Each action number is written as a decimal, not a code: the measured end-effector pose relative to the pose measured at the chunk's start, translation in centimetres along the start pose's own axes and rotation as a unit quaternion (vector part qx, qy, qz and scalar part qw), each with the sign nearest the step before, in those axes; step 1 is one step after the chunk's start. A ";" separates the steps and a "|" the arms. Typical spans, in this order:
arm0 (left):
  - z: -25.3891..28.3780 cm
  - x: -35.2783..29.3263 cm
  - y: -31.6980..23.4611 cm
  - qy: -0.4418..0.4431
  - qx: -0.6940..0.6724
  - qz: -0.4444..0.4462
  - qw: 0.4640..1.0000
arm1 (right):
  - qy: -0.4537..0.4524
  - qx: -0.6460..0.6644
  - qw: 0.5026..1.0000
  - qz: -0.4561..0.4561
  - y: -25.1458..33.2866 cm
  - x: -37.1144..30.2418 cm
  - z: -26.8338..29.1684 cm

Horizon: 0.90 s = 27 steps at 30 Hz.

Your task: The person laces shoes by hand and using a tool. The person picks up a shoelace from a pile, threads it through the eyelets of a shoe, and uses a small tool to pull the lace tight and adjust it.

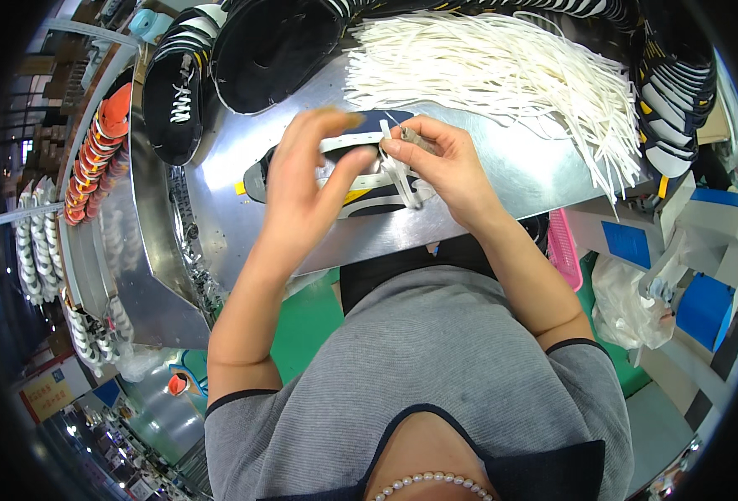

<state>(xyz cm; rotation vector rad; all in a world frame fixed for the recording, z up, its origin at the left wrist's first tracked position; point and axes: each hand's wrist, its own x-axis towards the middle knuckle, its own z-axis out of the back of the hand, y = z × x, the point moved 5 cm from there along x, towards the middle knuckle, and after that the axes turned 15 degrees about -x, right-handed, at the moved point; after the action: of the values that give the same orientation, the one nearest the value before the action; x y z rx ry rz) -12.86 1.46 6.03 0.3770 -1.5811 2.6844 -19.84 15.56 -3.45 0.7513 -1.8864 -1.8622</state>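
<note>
White lace in the right grip, left grip loose

So, head view, looking down: the right grip [448, 163] has a white lace [400, 179] pinched between thumb and fingertips, just over a flat shoe upper [373, 199] in navy, white, grey and yellow. That upper lies on the shiny metal desk [544, 167], right under both hands. Left grip [306, 171] is pretty blurry but looks released, thumb and fingers spread apart above the upper's left part.

Big heap of white laces [494, 71] sits further back toward the right, btw. Stacked black uppers [177, 104] are at the back left, the front one with white zigzag lacing. Also a pink basket [563, 250] below the desk's right side.
</note>
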 end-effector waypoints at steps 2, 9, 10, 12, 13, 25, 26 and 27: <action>1.8 -2.8 1.6 -0.018 0.089 0.006 0.996 | -0.036 -0.011 0.999 0.020 0.0 0.8 0.2; -1.0 -2.7 9.6 0.056 -0.396 0.481 0.780 | -0.086 -0.157 0.984 -0.027 -2.1 1.7 -0.6; -2.0 -3.0 10.1 0.023 -0.414 0.504 0.758 | -0.081 -0.194 0.976 -0.055 -1.8 1.3 -0.7; -2.1 -2.6 9.7 -0.012 -0.312 0.500 0.808 | -0.059 -0.239 0.968 -0.056 -1.7 1.3 -0.5; -2.0 -2.3 9.4 -0.016 -0.284 0.490 0.824 | -0.050 -0.237 0.968 -0.067 -1.4 1.3 -0.5; -2.7 -3.5 8.0 -0.135 -0.238 0.307 0.911 | -0.025 -0.286 0.956 0.052 0.3 -0.7 -0.2; -2.7 -3.5 7.9 -0.132 -0.233 0.294 0.918 | -0.013 -0.253 0.966 0.049 0.4 -1.0 -0.1; -2.6 -3.4 7.9 -0.128 -0.227 0.281 0.924 | -0.014 -0.253 0.966 0.047 0.6 -1.1 0.2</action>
<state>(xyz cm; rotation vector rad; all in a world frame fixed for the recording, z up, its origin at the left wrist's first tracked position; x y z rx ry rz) -11.06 0.22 -2.67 0.3020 -2.6706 2.5431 -19.21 16.41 -2.74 0.4554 -1.3347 -2.1663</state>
